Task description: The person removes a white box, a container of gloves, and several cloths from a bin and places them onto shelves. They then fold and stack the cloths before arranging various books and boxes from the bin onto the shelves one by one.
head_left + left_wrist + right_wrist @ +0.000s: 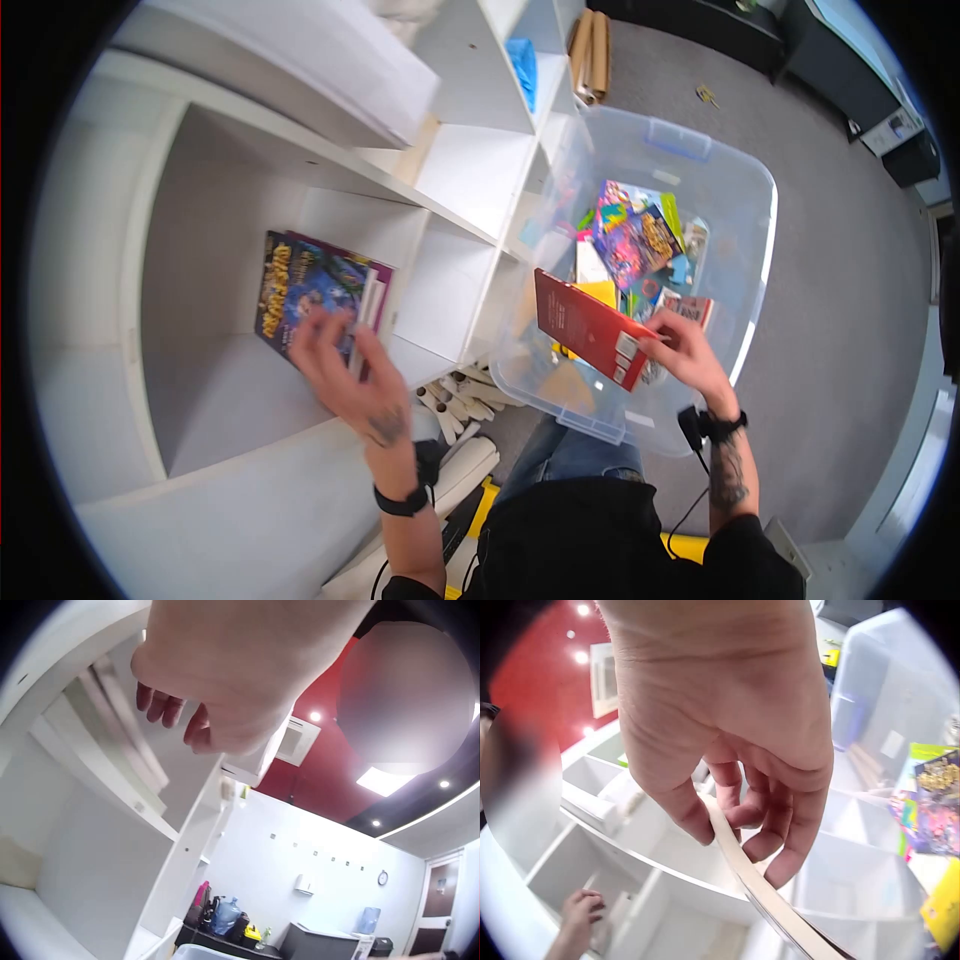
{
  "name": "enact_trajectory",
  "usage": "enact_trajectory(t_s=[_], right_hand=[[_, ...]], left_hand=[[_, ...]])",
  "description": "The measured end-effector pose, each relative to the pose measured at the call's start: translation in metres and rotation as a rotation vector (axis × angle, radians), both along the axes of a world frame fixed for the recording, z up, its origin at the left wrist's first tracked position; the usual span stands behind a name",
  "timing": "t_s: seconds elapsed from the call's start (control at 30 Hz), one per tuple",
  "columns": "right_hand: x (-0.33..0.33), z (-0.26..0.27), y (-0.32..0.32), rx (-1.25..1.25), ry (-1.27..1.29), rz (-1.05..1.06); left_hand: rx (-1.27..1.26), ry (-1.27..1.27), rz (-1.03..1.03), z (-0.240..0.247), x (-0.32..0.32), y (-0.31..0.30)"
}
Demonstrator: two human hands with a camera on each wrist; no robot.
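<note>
My right hand (690,352) pinches a red book (590,325) by its end, above a clear plastic bin (755,290). In the right wrist view the book's pale page edge (754,881) runs down from between the thumb and fingers of that hand (727,712). My left hand (350,375) is at a small group of books (305,285) standing in a white shelf compartment (215,200), fingers spread and slightly bent over the front cover; whether they touch it, I cannot tell. The left wrist view shows the hand (225,675) with the books blurred beyond.
Several colourful books (635,240) lie in the bin, with a yellow item (597,292) among them. More white compartments (450,290) stand between the hands. Cardboard rolls (590,55) lean behind the bin on the grey floor (830,270). A blue bag (522,68) sits in an upper compartment.
</note>
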State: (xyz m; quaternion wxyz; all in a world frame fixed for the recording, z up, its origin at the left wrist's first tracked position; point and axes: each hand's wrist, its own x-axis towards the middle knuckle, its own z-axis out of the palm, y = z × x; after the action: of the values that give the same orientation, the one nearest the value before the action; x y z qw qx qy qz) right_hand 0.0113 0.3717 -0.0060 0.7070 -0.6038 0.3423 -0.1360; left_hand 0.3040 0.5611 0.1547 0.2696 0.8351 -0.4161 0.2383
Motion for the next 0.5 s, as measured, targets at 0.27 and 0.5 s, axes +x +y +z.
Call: enact_trajectory(t_s=[0.27, 0.5], right_hand=[[0.03, 0.17, 0.055, -1.114, -0.625, 0.035], [0.141, 0.184, 0.06, -1.481, -0.792, 0.374]], left_hand=[[0.032, 0.236, -0.478, 0.034, -0.075, 0.012], [-0.47, 1.022, -0.152, 0.009, -0.06, 0.064]])
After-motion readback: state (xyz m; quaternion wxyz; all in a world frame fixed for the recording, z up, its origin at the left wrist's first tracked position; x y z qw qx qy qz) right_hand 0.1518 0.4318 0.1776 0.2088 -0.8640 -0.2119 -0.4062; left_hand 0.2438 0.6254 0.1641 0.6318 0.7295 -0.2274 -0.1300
